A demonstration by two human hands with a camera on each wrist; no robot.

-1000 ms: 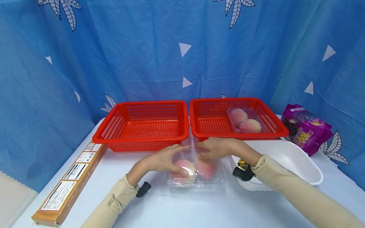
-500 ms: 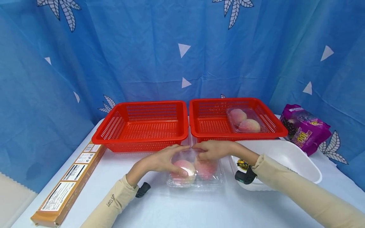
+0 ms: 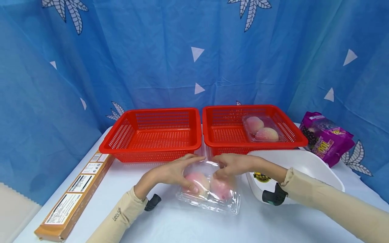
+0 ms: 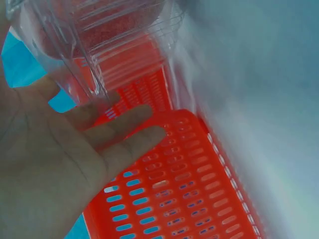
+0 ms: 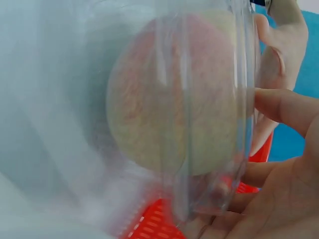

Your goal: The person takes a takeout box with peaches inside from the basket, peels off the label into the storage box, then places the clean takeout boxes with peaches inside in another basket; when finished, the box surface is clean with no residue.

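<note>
A clear plastic clamshell box (image 3: 212,199) with two pink peaches (image 3: 223,190) inside sits tilted on the white table, its far edge raised. My left hand (image 3: 174,172) grips its left side, thumb on the lid near the left peach. My right hand (image 3: 232,165) pinches the raised far edge from the right. In the left wrist view the clear box (image 4: 99,40) lies against my left hand (image 4: 75,149), above a red basket (image 4: 174,189). The right wrist view shows a peach (image 5: 174,99) close up through the plastic, with my fingers (image 5: 284,109) behind it.
Two red baskets stand behind the box: the left one (image 3: 152,135) empty, the right one (image 3: 222,130) holding another peach box (image 3: 261,130). A white tub (image 3: 307,165) sits at the right, a purple bag (image 3: 326,140) beyond it. A long brown carton (image 3: 73,195) lies at the left edge.
The clamshell box has tipped up at its far edge and shifted slightly toward me. My right hand moved a little right with it; the left hand stayed on the box.
</note>
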